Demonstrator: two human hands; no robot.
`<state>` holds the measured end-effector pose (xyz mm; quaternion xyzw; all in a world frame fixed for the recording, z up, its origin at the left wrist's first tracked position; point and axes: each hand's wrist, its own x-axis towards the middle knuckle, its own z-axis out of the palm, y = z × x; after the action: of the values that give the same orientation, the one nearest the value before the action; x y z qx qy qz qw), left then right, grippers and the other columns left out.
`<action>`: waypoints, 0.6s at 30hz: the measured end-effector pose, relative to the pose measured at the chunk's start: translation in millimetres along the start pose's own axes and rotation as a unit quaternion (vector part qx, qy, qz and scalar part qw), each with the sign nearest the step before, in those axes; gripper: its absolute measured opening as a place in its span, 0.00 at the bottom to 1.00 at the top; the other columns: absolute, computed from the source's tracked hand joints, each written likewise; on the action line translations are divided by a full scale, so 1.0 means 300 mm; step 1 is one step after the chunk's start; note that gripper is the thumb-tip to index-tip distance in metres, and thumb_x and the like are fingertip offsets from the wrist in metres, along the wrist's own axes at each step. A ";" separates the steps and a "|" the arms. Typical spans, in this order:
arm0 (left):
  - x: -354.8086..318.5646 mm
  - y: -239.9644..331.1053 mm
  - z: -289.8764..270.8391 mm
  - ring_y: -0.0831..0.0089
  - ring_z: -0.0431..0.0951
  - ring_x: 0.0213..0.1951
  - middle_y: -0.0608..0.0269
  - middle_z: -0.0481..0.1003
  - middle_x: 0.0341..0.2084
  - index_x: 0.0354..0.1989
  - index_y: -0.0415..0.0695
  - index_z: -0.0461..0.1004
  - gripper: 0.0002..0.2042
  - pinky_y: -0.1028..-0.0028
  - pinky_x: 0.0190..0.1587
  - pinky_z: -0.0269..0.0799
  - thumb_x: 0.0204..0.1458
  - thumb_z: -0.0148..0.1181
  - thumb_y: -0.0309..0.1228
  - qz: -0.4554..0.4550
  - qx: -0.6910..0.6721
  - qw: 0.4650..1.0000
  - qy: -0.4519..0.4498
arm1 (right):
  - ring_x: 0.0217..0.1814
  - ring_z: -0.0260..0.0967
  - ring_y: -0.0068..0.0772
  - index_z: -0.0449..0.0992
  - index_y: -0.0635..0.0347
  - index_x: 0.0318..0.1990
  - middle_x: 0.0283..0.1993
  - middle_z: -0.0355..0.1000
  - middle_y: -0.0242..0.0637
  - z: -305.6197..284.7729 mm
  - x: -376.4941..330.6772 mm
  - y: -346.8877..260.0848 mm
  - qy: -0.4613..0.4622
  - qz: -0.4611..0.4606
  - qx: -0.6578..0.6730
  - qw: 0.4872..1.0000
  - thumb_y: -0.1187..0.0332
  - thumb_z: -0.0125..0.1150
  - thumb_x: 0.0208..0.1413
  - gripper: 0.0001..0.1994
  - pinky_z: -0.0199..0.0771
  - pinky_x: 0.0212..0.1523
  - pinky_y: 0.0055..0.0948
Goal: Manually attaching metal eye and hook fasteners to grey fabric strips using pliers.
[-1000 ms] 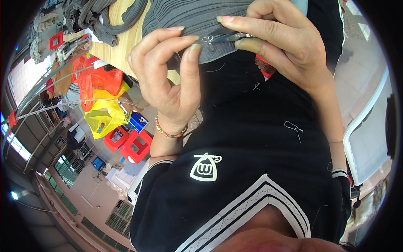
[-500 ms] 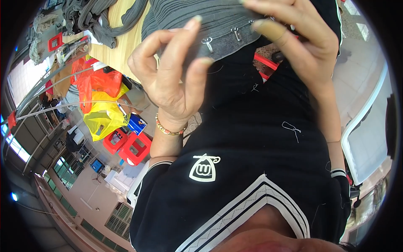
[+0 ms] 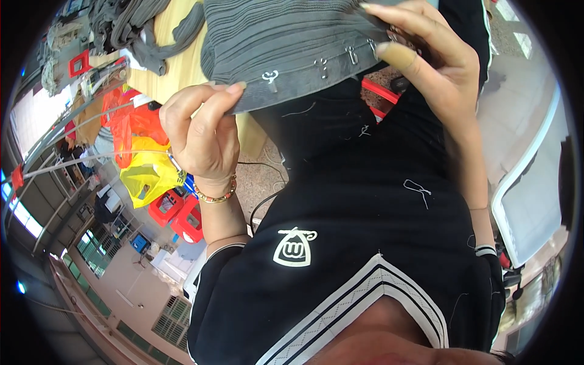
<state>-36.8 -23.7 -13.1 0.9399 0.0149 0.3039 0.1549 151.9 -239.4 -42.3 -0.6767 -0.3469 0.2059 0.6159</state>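
Observation:
A grey pleated garment (image 3: pixel 274 36) lies over my lap and the table edge. Along its flat band sit several metal hooks (image 3: pixel 270 77), some hanging from the cloth. My left hand (image 3: pixel 204 125) pinches the left end of the band between thumb and fingers. At the other end my right hand (image 3: pixel 432 61) has its thumb and fingers closed near the band's edge, the thumb wearing a tan covering. The band is stretched between the two hands. Part of the right fingers' grip is hidden behind the hooks and cloth.
A wooden table (image 3: pixel 173 30) stands at the far left with more grey knitted pieces (image 3: pixel 137 33) on it. Red and yellow plastic bags (image 3: pixel 146 173) hang beside it, above red stools (image 3: pixel 188 222). A white chair-like panel (image 3: pixel 526 182) is on the right.
My left hand has moved left and down and now pinches the band's end, where before its fingers were apart. The band now extends further left, with its hooks spread out.

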 end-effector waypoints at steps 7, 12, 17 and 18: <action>-0.059 -0.047 -0.034 0.63 0.74 0.39 0.59 0.75 0.34 0.37 0.43 0.80 0.13 0.69 0.45 0.70 0.40 0.62 0.20 -0.051 -0.056 0.997 -0.028 | 0.35 0.62 0.21 0.78 0.68 0.49 0.38 0.68 0.34 0.055 0.024 0.045 -0.064 -0.133 -0.026 0.989 0.82 0.66 0.42 0.21 0.60 0.35 0.18; -0.029 -0.042 -0.027 0.64 0.75 0.40 0.55 0.76 0.37 0.37 0.39 0.79 0.11 0.70 0.44 0.71 0.44 0.66 0.28 -0.101 -0.224 0.969 -0.001 | 0.34 0.59 0.20 0.78 0.68 0.49 0.38 0.68 0.34 0.051 0.002 0.027 -0.073 -0.121 -0.047 0.989 0.78 0.67 0.43 0.21 0.57 0.34 0.18; -0.004 -0.046 0.009 0.70 0.74 0.35 0.59 0.74 0.36 0.44 0.39 0.79 0.16 0.77 0.38 0.71 0.44 0.68 0.22 -0.074 -0.156 0.985 -0.002 | 0.33 0.65 0.18 0.81 0.63 0.47 0.37 0.71 0.33 0.073 0.025 -0.009 -0.057 -0.130 -0.040 0.989 0.80 0.70 0.40 0.21 0.61 0.30 0.16; -0.003 -0.048 0.001 0.75 0.73 0.33 0.62 0.71 0.35 0.47 0.41 0.79 0.18 0.79 0.36 0.69 0.44 0.68 0.21 -0.075 -0.163 0.983 -0.037 | 0.33 0.65 0.18 0.81 0.63 0.47 0.36 0.71 0.33 0.076 0.027 -0.017 -0.055 -0.126 -0.042 0.990 0.80 0.70 0.40 0.21 0.61 0.31 0.16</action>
<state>-36.5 -10.2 -18.2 0.9090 0.0297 0.2546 0.3288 140.1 -217.7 -39.8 -0.6403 -0.4712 0.1487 0.5881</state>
